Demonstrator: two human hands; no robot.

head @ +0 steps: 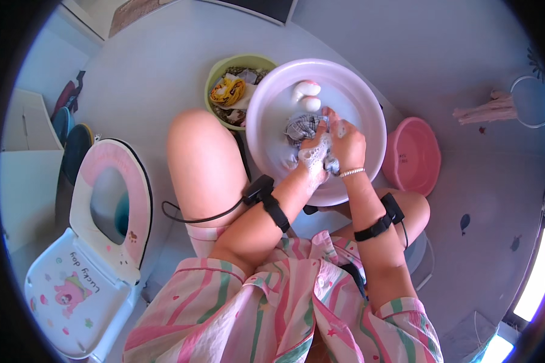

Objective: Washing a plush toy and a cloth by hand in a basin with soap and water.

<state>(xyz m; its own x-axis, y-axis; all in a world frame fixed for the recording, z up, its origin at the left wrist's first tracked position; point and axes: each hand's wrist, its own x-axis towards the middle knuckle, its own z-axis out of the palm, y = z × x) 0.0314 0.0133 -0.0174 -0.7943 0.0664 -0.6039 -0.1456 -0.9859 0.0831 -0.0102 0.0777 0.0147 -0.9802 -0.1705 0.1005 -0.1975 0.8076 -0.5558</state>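
A large pale pink plastic basin (374, 131) with cloudy water stands before me. Over its right half, my left hand (317, 147), covered in suds, is closed on a wet grey checked cloth (303, 128). My right hand (349, 145), with a beaded bracelet at the wrist, presses against the left one and grips the same bunched cloth. Part of the cloth hangs out below the hands. Two white rounded objects with some red, of a kind I cannot tell, lie in the basin beyond the hands. Some fingers are hidden by foam and cloth.
A green basin (211, 88) of clothes, among them a yellow patterned cloth (227, 90), touches the big basin's left side. An upright pink basin (413, 154) leans at the right wall. A toilet (138, 181) with raised seat parts stands left; a pink cloth (486, 109) hangs at the right wall.
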